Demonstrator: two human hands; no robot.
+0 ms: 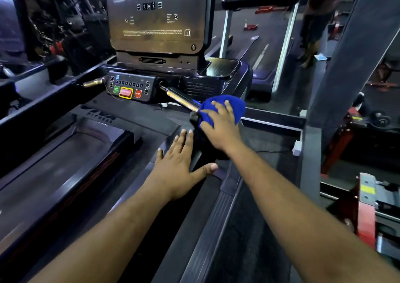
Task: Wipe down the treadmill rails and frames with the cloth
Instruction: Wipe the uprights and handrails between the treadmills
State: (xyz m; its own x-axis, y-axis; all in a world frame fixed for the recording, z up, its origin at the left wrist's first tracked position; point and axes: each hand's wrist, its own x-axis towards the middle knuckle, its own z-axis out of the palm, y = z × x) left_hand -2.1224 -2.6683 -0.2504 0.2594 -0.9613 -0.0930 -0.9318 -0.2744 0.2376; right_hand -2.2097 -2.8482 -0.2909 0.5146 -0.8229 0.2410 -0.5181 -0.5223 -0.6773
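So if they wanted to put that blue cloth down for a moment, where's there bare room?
The running belt left of the left hand lies bare, bordered by the side rail and motor cover. The tray right of the console also looks bare. It is crowded around the handlebar, where the right hand presses the blue cloth.

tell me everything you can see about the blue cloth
The blue cloth is a bright blue, soft, fuzzy-looking fabric, bunched into a rounded wad. It is wrapped over the near end of the shiny metal handlebar that juts out beside the control panel. The right hand lies on top of it, fingers spread, pressing it to the bar. Nothing else touches it.
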